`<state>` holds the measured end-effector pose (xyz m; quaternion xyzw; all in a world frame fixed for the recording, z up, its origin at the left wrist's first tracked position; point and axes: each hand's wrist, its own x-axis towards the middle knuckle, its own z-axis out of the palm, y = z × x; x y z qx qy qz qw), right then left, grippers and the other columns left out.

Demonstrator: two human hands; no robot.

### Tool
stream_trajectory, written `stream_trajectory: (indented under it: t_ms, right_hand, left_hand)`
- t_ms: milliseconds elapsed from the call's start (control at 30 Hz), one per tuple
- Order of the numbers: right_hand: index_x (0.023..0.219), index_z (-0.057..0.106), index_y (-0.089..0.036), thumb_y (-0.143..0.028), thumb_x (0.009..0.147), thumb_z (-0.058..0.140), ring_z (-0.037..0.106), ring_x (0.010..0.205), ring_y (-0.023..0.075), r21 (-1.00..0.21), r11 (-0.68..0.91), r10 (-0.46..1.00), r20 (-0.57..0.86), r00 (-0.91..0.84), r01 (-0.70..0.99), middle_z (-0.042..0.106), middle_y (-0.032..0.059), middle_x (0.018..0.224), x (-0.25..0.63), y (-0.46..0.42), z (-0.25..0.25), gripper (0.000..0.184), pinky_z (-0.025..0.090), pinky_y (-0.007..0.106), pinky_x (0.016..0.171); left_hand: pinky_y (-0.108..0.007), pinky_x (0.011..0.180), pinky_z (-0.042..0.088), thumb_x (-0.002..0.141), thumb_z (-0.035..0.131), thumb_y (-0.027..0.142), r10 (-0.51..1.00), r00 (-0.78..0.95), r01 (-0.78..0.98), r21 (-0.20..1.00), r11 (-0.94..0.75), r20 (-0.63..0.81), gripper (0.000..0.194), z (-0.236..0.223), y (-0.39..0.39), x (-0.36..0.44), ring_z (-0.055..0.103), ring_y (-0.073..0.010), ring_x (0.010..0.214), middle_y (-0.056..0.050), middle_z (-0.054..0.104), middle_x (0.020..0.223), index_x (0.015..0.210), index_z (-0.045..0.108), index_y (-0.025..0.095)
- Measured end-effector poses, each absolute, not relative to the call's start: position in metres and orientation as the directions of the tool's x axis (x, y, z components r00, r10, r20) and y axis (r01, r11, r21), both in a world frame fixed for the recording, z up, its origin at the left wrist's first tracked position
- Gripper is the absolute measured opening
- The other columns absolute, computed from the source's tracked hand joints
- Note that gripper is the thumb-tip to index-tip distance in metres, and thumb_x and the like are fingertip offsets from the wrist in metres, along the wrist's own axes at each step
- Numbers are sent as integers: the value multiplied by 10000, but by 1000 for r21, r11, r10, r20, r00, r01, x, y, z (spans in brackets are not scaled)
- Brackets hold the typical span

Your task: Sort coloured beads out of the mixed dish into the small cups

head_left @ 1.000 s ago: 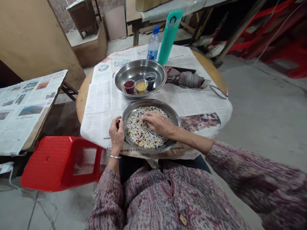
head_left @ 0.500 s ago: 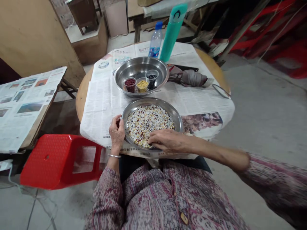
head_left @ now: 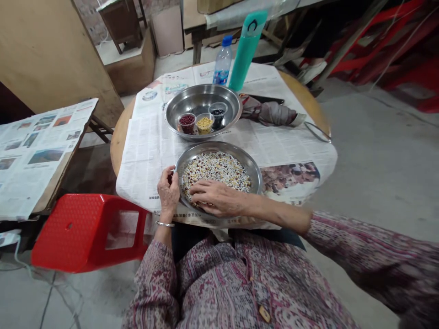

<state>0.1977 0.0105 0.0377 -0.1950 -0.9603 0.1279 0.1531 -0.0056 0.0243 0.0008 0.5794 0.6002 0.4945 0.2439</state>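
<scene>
A shallow steel dish [head_left: 253, 170] holds a mix of white grains and red, yellow and black beans [head_left: 219, 168]. My left hand [head_left: 168, 192] is at the dish's left rim, its fingers curled; something dark red shows in their hollow, too small to name. Over the near left part of the mix lies my right hand [head_left: 216, 197], fingers bent down to the grains; whatever its fingertips hold is hidden. Behind the dish, a deeper steel basin [head_left: 202, 97] contains a cup of red beans [head_left: 187, 123], a cup of yellow beans [head_left: 205, 124] and a cup of black beans [head_left: 218, 115].
Newspaper [head_left: 140, 151] covers the round table. A water bottle [head_left: 222, 61], a teal bottle [head_left: 247, 52] and a folded grey umbrella [head_left: 270, 112] are at the back. A red stool [head_left: 68, 230] and a newspaper-covered bench [head_left: 44, 155] stand left.
My right hand has moved left across the mix, toward the left side of the dish. My left hand keeps its place at the rim. The whole view has shifted slightly.
</scene>
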Motion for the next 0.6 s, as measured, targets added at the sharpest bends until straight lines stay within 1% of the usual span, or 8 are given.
stream_trajectory:
  t_ms: [67, 167, 233, 300, 400, 500, 567, 600]
  right_hand:
    - [1040, 672, -188, -155, 923, 530, 547, 1066, 241, -252, 875, 468, 223, -855, 414, 674, 99, 1129, 197, 19, 31, 187, 471, 409, 919]
    - [966, 682, -174, -125, 926, 483, 549, 996, 250, -194, 775, 631, 233, -740, 601, 677, 118, 1034, 208, 41, 25, 209, 472, 401, 868]
    - [968, 690, -175, -118, 933, 454, 557, 980, 249, -220, 690, 722, 264, -639, 689, 674, 120, 1016, 221, 57, 25, 245, 475, 394, 869]
    - [1003, 700, -177, -136, 943, 449, 567, 1008, 251, -277, 610, 789, 301, -536, 743, 677, 122, 1049, 230, 70, 27, 262, 478, 390, 893]
    - [1081, 717, -174, -212, 969, 458, 562, 1074, 275, -327, 510, 852, 319, -415, 796, 687, 131, 1104, 228, 81, 28, 285, 466, 419, 945]
    - [1186, 709, -169, -342, 986, 497, 541, 1135, 311, -313, 500, 862, 268, -430, 807, 681, 146, 1188, 208, 79, 25, 339, 440, 468, 971]
    - [1233, 690, -178, -403, 980, 534, 529, 1171, 315, -299, 579, 815, 252, -522, 759, 658, 145, 1258, 193, 70, 24, 373, 422, 477, 987]
    - [1241, 684, -186, -422, 976, 551, 525, 1183, 311, -293, 642, 767, 256, -588, 709, 646, 139, 1282, 187, 64, 25, 379, 413, 475, 999]
  left_hand:
    - [-285, 871, 509, 951, 532, 281, 939, -210, 453, 878, -155, 274, 236, 1, 24, -5, 654, -170, 919, -32, 711, 989, 1137, 662, 216]
    - [-270, 848, 510, 950, 531, 284, 941, -206, 449, 880, -153, 269, 238, 0, 24, -5, 653, -164, 905, -27, 703, 961, 1137, 662, 216]
    - [-268, 843, 507, 948, 533, 282, 939, -205, 448, 879, -161, 277, 235, 0, 24, -5, 649, -166, 902, -28, 698, 952, 1131, 663, 213]
    - [-272, 846, 500, 946, 534, 277, 937, -203, 446, 879, -171, 285, 235, 0, 25, -5, 642, -166, 895, -31, 694, 949, 1128, 664, 203]
    - [-270, 843, 491, 946, 533, 273, 937, -198, 441, 880, -175, 286, 238, 0, 25, -5, 632, -161, 879, -28, 684, 936, 1130, 663, 194]
    - [-259, 829, 486, 945, 536, 265, 938, -203, 445, 880, -169, 283, 233, 1, 25, -5, 627, -153, 862, -19, 675, 918, 1129, 662, 196]
    - [-257, 821, 486, 944, 539, 263, 938, -203, 445, 880, -166, 280, 229, 1, 24, -5, 628, -152, 854, -17, 676, 914, 1126, 662, 198]
    - [-259, 822, 488, 946, 538, 265, 939, -200, 444, 880, -166, 278, 228, 2, 24, -5, 631, -155, 858, -18, 680, 918, 1127, 661, 199]
